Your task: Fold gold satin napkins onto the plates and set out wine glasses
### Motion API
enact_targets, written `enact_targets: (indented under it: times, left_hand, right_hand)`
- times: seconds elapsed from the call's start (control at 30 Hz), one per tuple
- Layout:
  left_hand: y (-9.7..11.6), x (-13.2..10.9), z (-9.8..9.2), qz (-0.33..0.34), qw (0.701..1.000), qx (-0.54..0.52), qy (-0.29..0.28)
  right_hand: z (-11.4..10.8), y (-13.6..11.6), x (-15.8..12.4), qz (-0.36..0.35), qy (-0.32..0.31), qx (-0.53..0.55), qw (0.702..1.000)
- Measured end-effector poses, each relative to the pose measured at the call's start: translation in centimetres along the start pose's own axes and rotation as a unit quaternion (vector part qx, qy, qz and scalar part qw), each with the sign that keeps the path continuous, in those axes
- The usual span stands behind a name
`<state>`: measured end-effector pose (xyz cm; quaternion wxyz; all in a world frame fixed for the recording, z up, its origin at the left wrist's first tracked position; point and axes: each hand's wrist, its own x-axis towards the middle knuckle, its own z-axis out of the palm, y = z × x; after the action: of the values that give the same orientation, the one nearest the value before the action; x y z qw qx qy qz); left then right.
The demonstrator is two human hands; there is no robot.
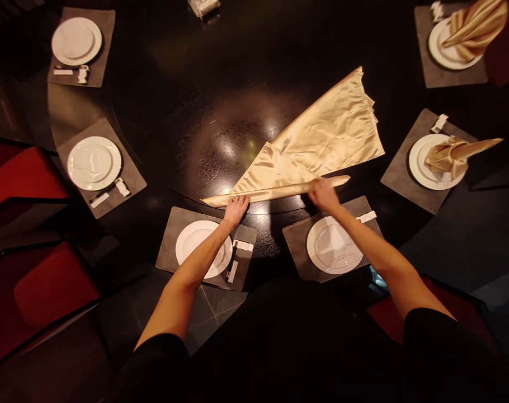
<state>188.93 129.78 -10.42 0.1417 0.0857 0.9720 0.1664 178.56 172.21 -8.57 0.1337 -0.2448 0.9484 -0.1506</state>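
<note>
A shiny gold cloth napkin [271, 170] lies folded to a triangle on the dark table, its near edge turned up into a narrow band. My left hand [236, 210] has its fingers curled over that band near the left point. Toward the band's right end, my right hand [324, 195] grips the cloth, slightly smeared by motion; its fingertips are partly hidden. Behind the triangle spreads a stack of more gold napkins [334, 129], with uneven edges at the right. Plates on grey placemats sit beneath my forearms.
In front of me are a left plate [187, 246] and a right plate [334, 246]. Two right-hand settings carry a folded gold napkin [447, 159] and a fan-like napkin [475, 31]. More plates [93, 162] stand at the left, beside red chairs [23, 176]. A small pale packet [204, 6] lies at the far side.
</note>
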Motion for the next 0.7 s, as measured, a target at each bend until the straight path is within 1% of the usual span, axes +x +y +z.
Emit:
enact_targets:
  times: [0.03, 0.07, 0.1, 0.13, 0.2, 0.23, 0.27, 0.3, 0.37, 0.43, 0.5, 0.53, 0.57, 0.6, 0.63, 0.67, 0.7]
  left_hand:
    - [-0.2, 0.0, -0.1, 0.002, 1.000, 0.006, -0.001]
    - [-0.3, 0.0, -0.3, 0.005, 1.000, 0.011, -0.004]
    - [-0.3, -0.1, -0.6, 0.008, 1.000, 0.012, -0.005]
    - [-0.2, -0.2, -0.9, 0.009, 1.000, 0.010, -0.003]
    - [0.0, -0.7, -1.6, 0.006, 1.000, -0.005, 0.011]
    - [0.1, -1.0, -1.9, 0.002, 1.000, -0.017, 0.022]
    - [0.1, -1.4, -2.4, -0.006, 0.999, -0.031, 0.034]
    - [0.1, -1.8, -2.8, -0.017, 0.998, -0.046, 0.049]
    - [0.2, -2.7, -3.5, -0.048, 0.992, -0.083, 0.086]
    - [0.9, -3.7, -3.8, -0.082, 0.979, -0.130, 0.132]
    - [2.5, -4.8, -3.3, -0.131, 0.955, -0.193, 0.184]
    - [3.7, -5.2, -2.7, -0.169, 0.934, -0.239, 0.204]
    - [5.2, -5.7, -2.0, -0.217, 0.904, -0.301, 0.211]
    - [6.7, -6.0, -1.1, -0.264, 0.866, -0.373, 0.201]
    - [8.3, -6.3, -0.3, -0.302, 0.827, -0.441, 0.174]
    - [9.8, -6.4, 0.5, -0.324, 0.788, -0.503, 0.143]
    - [11.0, -6.4, 1.1, -0.333, 0.751, -0.557, 0.121]
  right_hand:
    - [1.4, -3.3, -0.1, -0.088, -0.054, 0.040, 0.994]
    - [2.9, -6.7, 0.0, -0.149, -0.083, 0.076, 0.982]
    - [4.4, -10.4, 0.3, -0.176, -0.078, 0.109, 0.975]
    - [5.7, -13.9, 0.8, -0.178, -0.051, 0.134, 0.973]
    - [7.7, -20.4, 2.4, -0.154, 0.007, 0.173, 0.973]
    - [8.3, -23.0, 3.4, -0.135, 0.033, 0.181, 0.973]
    - [8.6, -25.1, 4.5, -0.121, 0.049, 0.186, 0.974]
    - [8.7, -26.6, 5.5, -0.110, 0.057, 0.189, 0.974]
    - [8.6, -28.1, 7.4, -0.090, 0.059, 0.198, 0.974]
    - [8.2, -28.2, 8.7, -0.073, 0.050, 0.211, 0.973]
    - [7.7, -27.7, 9.3, -0.062, 0.027, 0.209, 0.976]
    - [7.4, -27.5, 9.4, -0.058, 0.012, 0.199, 0.978]
    - [7.0, -27.3, 9.4, -0.051, -0.002, 0.187, 0.981]
    - [6.6, -27.2, 9.3, -0.041, -0.011, 0.174, 0.984]
    - [6.1, -27.2, 9.2, -0.028, -0.016, 0.163, 0.986]
    - [5.6, -27.1, 9.0, -0.014, -0.016, 0.157, 0.987]
    - [5.1, -27.1, 8.7, -0.002, -0.014, 0.156, 0.988]
